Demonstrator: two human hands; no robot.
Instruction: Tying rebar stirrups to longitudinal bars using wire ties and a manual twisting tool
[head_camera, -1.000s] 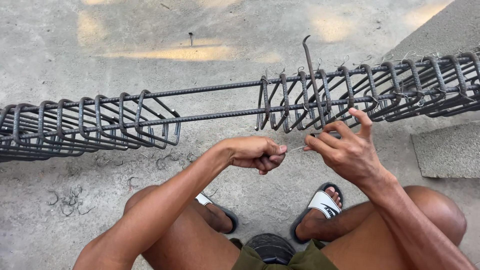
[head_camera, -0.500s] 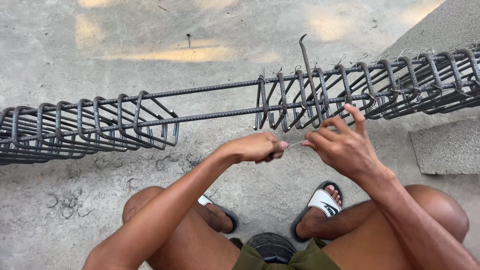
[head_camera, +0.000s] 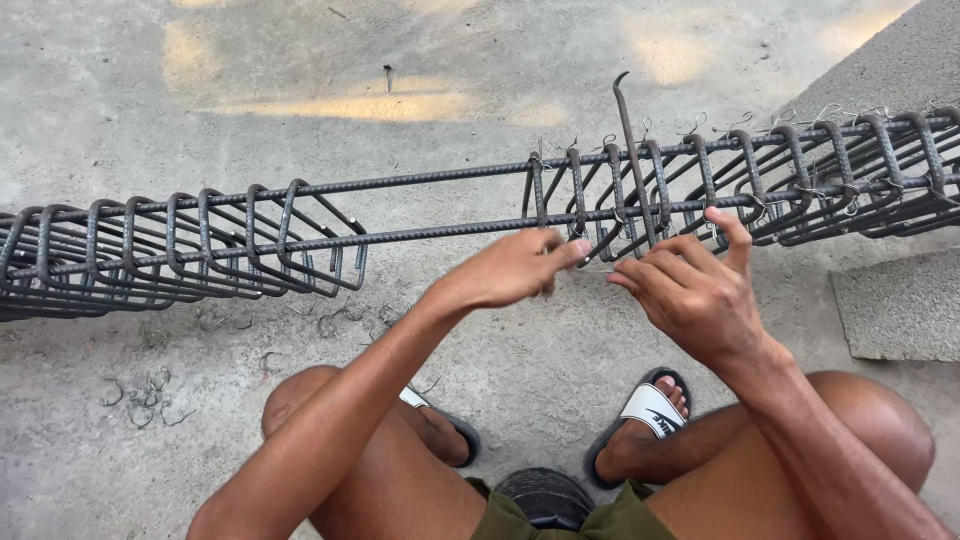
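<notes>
Head view: the rebar cage (head_camera: 440, 205) runs left to right across the concrete floor (head_camera: 300, 60), just above both your hands. Your left hand (head_camera: 510, 268) is up at the near long bar, fingers bunched and pinching toward the tips, right at the first stirrup (head_camera: 536, 195) of the right-hand group. It seems to pinch a thin tie wire (head_camera: 598, 268), but the wire is too fine to confirm the grip. Your right hand (head_camera: 695, 290) sits just beside it, loosely curled, index finger raised and touching the near bar, thumb and other fingers drawn in toward the same wire end; can't tell if they actually clamp it. The hands are near, not touching. A hooked steel tool (head_camera: 632, 140) stands upright in the cage just above your right hand, untouched. Loose wire scraps (head_camera: 150, 395) lie on the floor below the left stirrup group, well apart from both hands.
</notes>
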